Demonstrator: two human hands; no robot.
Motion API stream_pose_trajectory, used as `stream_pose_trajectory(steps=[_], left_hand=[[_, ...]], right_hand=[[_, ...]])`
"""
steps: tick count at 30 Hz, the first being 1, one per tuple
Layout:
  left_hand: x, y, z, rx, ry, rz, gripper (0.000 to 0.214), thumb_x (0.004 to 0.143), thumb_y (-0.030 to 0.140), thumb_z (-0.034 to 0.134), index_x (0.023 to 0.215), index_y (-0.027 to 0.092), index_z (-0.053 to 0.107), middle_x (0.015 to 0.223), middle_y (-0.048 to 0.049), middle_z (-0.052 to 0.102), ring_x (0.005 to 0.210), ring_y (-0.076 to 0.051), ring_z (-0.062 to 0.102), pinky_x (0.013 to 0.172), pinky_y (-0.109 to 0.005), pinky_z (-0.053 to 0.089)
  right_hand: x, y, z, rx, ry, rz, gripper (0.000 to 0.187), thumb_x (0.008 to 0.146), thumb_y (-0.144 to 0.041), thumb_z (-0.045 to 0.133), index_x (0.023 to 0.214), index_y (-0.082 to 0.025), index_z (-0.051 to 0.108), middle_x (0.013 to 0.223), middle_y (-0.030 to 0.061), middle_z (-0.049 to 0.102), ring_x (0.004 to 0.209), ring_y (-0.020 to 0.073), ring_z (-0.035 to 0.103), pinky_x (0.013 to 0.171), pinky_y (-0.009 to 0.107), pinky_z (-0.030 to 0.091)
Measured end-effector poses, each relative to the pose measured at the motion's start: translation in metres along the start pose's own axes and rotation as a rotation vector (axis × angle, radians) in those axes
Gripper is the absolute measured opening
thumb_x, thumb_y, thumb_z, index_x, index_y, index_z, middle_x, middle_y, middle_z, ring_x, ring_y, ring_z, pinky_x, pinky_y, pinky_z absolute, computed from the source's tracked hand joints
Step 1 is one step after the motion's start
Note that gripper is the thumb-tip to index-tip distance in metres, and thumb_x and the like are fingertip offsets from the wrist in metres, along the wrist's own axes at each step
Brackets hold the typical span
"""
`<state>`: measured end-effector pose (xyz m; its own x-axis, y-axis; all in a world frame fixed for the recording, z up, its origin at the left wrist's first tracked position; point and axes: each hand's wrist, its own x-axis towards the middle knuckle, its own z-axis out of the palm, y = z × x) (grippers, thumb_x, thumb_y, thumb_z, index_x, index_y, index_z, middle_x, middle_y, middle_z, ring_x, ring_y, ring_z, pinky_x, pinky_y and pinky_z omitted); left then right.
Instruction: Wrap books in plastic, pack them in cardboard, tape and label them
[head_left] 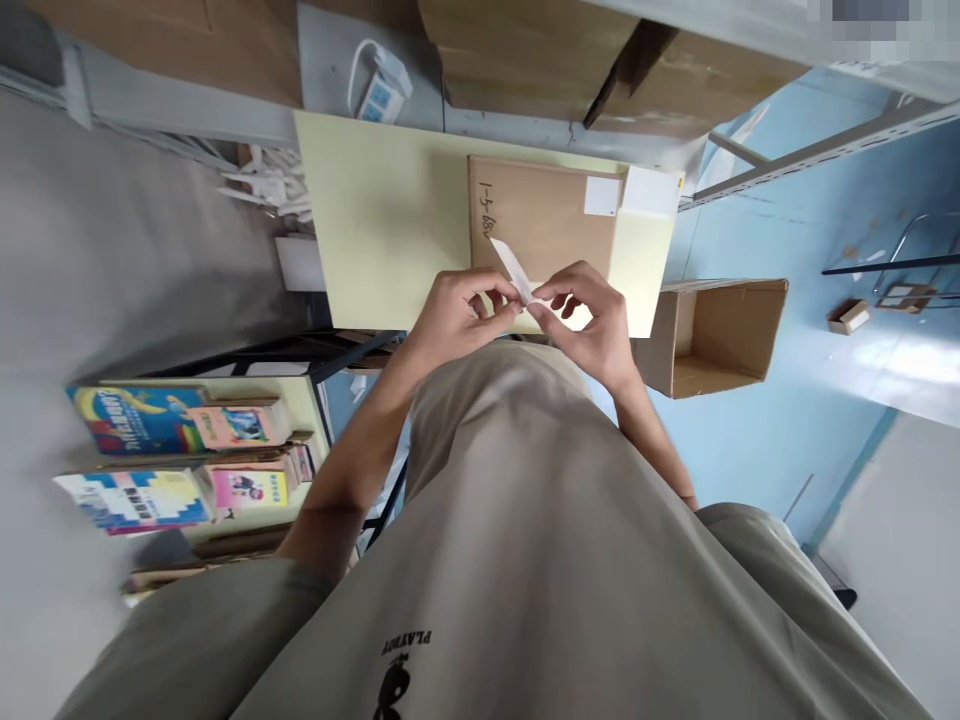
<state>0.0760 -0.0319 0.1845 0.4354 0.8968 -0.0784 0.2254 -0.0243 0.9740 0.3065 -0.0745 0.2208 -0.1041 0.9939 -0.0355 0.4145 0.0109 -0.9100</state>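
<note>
Both my hands are raised in front of my chest over a pale yellow table [375,210]. My left hand [450,315] and my right hand [589,320] pinch the same small white paper strip [516,268] between thumb and fingers; it sticks up and to the left from my fingertips. Just beyond my hands a flat brown cardboard box [544,215] lies on the table, with handwriting on its left side and a white label [602,196] at its right corner.
An open, empty cardboard box [712,335] stands on the blue floor to the right. Colourful boxed goods [187,450] fill a shelf at the left. Large brown cartons [570,60] sit behind the table. A white sheet [651,190] lies by the table's right edge.
</note>
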Motion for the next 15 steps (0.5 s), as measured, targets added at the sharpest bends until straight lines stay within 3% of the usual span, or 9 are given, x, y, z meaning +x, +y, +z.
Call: stream_pose_trajectory(steps=[5, 10, 12, 15], left_hand=[[-0.030, -0.010, -0.050, 0.000, -0.041, 0.027, 0.017, 0.099, 0.038, 0.081, 0.094, 0.022, 0.085, 0.089, -0.0035, 0.085, 0.078, -0.017, 0.077, 0.067, -0.026, 0.059], [-0.055, -0.028, -0.080, -0.014, -0.060, -0.014, 0.016, 0.099, 0.036, 0.079, 0.094, 0.023, 0.084, 0.090, -0.0042, 0.085, 0.080, -0.019, 0.077, 0.068, -0.027, 0.059], [-0.061, -0.047, -0.089, 0.015, -0.038, -0.043, 0.012, 0.096, 0.034, 0.078, 0.093, 0.023, 0.083, 0.091, -0.0042, 0.085, 0.081, -0.020, 0.077, 0.070, -0.029, 0.059], [-0.068, -0.093, -0.111, 0.124, 0.051, -0.158, 0.004, 0.089, 0.028, 0.079, 0.088, 0.024, 0.080, 0.090, -0.0035, 0.085, 0.083, -0.022, 0.078, 0.079, -0.033, 0.062]], right_hand=[[0.000, -0.027, 0.057, -0.097, -0.032, 0.032, 0.029, 0.113, -0.057, 0.083, 0.108, -0.028, 0.085, 0.110, 0.0043, 0.077, 0.090, 0.0202, 0.073, 0.078, 0.038, 0.066], [0.001, -0.039, 0.102, -0.165, -0.057, 0.019, 0.021, 0.115, -0.041, 0.074, 0.101, -0.027, 0.081, 0.105, 0.0044, 0.077, 0.088, 0.0196, 0.072, 0.077, 0.037, 0.064], [0.000, -0.041, 0.113, -0.178, -0.046, 0.022, 0.020, 0.113, -0.039, 0.072, 0.097, -0.027, 0.078, 0.101, 0.0038, 0.076, 0.087, 0.0194, 0.071, 0.075, 0.036, 0.063], [-0.001, -0.044, 0.123, -0.143, 0.014, 0.054, 0.019, 0.110, -0.038, 0.073, 0.095, -0.027, 0.074, 0.099, 0.0030, 0.075, 0.087, 0.0197, 0.072, 0.073, 0.036, 0.061]])
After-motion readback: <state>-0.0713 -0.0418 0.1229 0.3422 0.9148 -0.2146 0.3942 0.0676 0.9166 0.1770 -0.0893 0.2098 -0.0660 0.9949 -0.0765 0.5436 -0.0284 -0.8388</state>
